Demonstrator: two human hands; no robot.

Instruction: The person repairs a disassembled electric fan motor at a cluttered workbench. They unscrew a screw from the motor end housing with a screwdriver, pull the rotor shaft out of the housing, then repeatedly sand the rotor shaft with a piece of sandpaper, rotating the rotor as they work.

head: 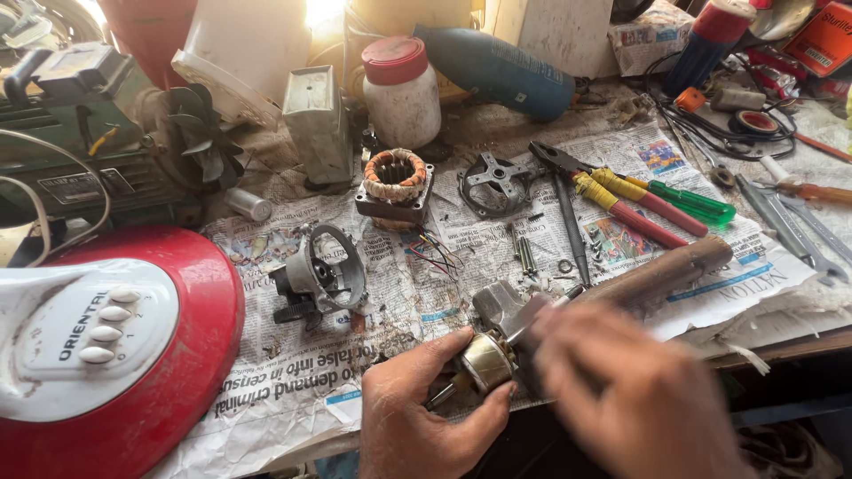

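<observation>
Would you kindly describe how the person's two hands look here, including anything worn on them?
Both hands are bare: no gloves, rings or watch show. The left hand looks grimy, with wrinkled knuckles and short nails. The right hand is smeared by motion blur, so finer detail cannot be told. No sleeves are in view.

Warm daylight, blown-out glare at top centre, right hand (639,399) motion-blurred, bench sharp
</observation>
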